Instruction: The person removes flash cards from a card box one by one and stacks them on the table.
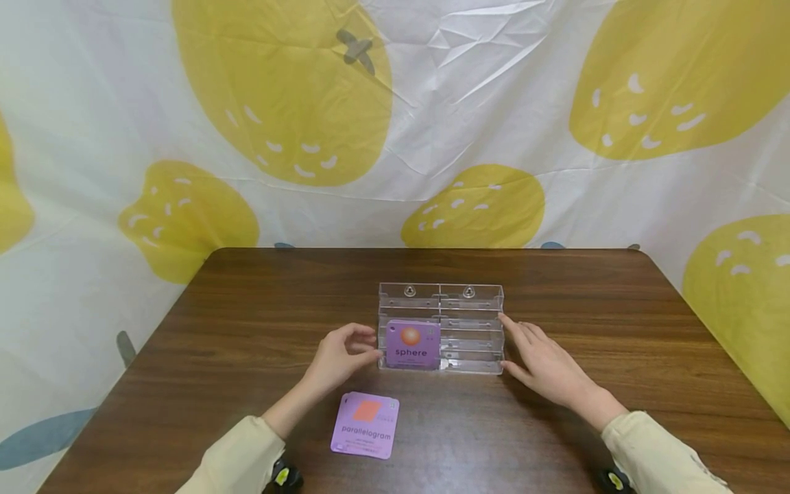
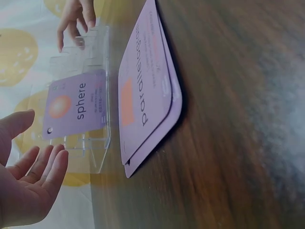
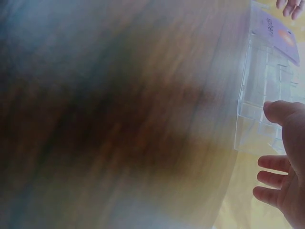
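Observation:
A clear tiered holder with two columns stands on the table. In its left column, toward the bottom, sits a purple "sphere" card, also visible in the left wrist view. The left hand is at the holder's left side, fingers loosely bent, holding nothing; whether its fingertips touch the edge cannot be told. At the right side, the right hand has its index finger and thumb spread along the holder's edge. Nearer the front lies a small pile of purple cards, "parallelogram" on top.
The brown wooden table extends around the holder on all sides. Behind it hangs a white cloth with large yellow fruit prints. The card pile lies in front of the holder, close to the left forearm.

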Action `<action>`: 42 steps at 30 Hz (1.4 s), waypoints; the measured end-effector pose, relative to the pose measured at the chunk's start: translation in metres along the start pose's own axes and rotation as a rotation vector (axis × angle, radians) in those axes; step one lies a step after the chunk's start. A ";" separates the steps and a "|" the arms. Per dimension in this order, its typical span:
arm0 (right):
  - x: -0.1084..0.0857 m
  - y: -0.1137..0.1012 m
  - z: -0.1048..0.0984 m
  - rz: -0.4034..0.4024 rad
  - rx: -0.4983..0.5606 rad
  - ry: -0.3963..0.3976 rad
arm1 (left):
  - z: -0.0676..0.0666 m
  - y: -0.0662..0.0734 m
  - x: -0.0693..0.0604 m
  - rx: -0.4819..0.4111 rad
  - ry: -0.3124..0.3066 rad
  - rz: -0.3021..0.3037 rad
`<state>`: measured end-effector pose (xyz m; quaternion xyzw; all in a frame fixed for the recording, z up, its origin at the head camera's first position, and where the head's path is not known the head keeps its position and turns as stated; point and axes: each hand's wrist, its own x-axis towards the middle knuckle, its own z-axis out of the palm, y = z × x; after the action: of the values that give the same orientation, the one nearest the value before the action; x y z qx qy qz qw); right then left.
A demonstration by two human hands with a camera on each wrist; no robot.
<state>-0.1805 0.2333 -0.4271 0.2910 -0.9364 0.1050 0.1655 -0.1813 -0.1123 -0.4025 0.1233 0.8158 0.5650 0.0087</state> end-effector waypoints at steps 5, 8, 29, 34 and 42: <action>0.000 0.001 0.001 -0.002 0.004 0.001 | -0.001 0.012 0.000 -0.038 -0.017 0.002; -0.001 0.001 0.002 -0.009 0.002 0.012 | 0.002 -0.001 0.007 -0.049 -0.002 0.011; -0.001 -0.001 0.001 0.017 0.006 -0.002 | 0.019 -0.012 0.028 0.101 0.135 0.158; -0.002 -0.001 0.000 0.020 0.007 -0.009 | 0.020 -0.010 0.030 0.162 0.171 0.173; -0.001 -0.001 0.001 0.018 0.015 -0.011 | 0.020 -0.010 0.034 0.290 0.203 0.139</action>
<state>-0.1794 0.2330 -0.4285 0.2843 -0.9391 0.1121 0.1570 -0.2128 -0.0903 -0.4148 0.1215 0.8749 0.4502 -0.1307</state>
